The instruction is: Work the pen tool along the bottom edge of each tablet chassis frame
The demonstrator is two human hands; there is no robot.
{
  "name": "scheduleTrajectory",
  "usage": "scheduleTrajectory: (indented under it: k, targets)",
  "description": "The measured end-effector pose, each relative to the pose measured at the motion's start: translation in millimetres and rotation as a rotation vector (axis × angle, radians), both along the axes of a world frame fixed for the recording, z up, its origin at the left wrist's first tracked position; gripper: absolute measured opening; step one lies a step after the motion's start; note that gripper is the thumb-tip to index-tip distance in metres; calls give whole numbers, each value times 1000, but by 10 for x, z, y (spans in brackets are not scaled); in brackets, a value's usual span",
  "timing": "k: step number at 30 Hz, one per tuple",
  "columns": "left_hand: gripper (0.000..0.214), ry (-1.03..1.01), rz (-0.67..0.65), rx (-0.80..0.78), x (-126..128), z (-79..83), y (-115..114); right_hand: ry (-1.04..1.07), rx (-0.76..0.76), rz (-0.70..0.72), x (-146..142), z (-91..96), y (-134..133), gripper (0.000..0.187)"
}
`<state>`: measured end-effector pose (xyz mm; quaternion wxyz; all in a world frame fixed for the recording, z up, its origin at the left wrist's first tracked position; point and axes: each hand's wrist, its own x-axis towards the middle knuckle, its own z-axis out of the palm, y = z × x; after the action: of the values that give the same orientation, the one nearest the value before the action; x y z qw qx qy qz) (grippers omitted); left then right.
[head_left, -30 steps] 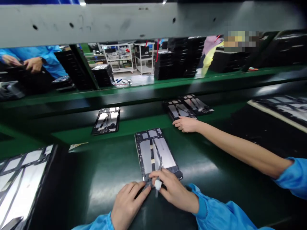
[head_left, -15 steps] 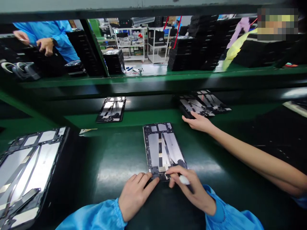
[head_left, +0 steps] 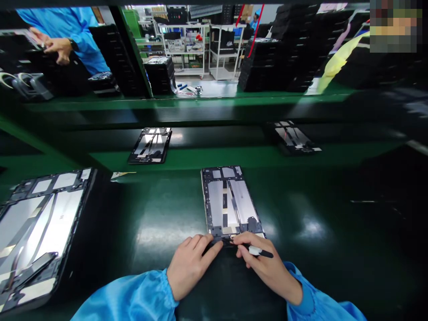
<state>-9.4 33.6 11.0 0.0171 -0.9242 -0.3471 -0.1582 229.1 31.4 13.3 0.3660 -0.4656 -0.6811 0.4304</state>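
Pinching a pen-like tool (head_left: 257, 251) in the right hand (head_left: 270, 269), tilted rightward since earlier. Resting the left hand (head_left: 190, 265), thumb spread, at the coverless tablet's (head_left: 216, 203) near edge, right below it. Farther, down to one far-right tablet (head_left: 294, 137), minus the co-worker's arm.

- centre tablet (head_left: 230, 200) sits mid-worktop (head_left: 160, 196)
- tablet stack (head_left: 63, 209) off to its left
- second tablet (head_left: 154, 145) behind, kinda leftish
- third tablet (head_left: 294, 137) behind, over right
- shelf racks (head_left: 185, 53) way back
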Motion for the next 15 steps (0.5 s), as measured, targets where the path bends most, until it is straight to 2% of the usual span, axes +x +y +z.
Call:
scheduleTrajectory:
  k: [7,15]
  targets:
    - [35,-9,-2,9,-17,-20,18,15,-28,-115,151,-16,11,24]
    - [35,-18,0,10,-17,-6,19,18,15,8,-8,4,16,21]
